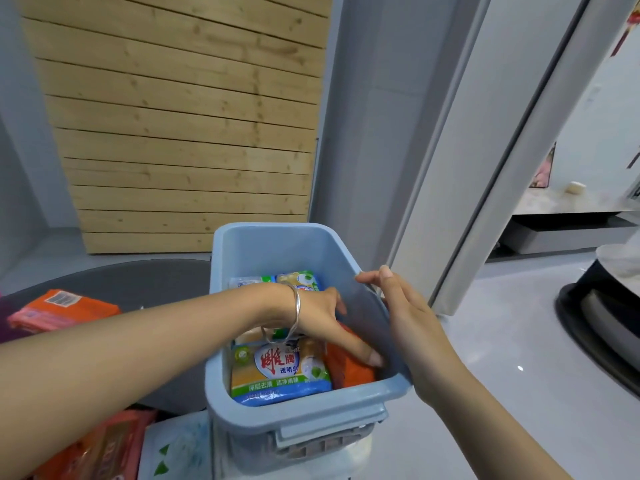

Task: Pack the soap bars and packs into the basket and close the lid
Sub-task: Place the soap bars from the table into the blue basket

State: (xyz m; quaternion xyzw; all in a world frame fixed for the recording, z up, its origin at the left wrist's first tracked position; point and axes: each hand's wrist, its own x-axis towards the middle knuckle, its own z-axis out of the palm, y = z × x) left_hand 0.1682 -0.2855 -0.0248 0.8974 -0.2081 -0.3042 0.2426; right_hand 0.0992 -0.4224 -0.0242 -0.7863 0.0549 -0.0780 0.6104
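A light-blue plastic basket (273, 247) stands open in front of me. Inside lie a blue-and-yellow soap pack (277, 372) at the near end and a similar pack (298, 280) at the far end. An orange soap pack (349, 370) stands on edge against the right wall. My left hand (322, 313), a silver bangle on its wrist, reaches into the basket and presses on the orange pack with fairly straight fingers. My right hand (412, 327) rests against the outside of the right wall, fingertips at the rim. No lid is in sight.
Left of the basket, an orange soap pack (65, 308) lies on a dark grey round table (145, 282). More orange packs (100, 445) and a white pack with green marks (176, 448) lie at the bottom left. A wooden slat panel stands behind, and a round dark stand (602, 313) sits at the right.
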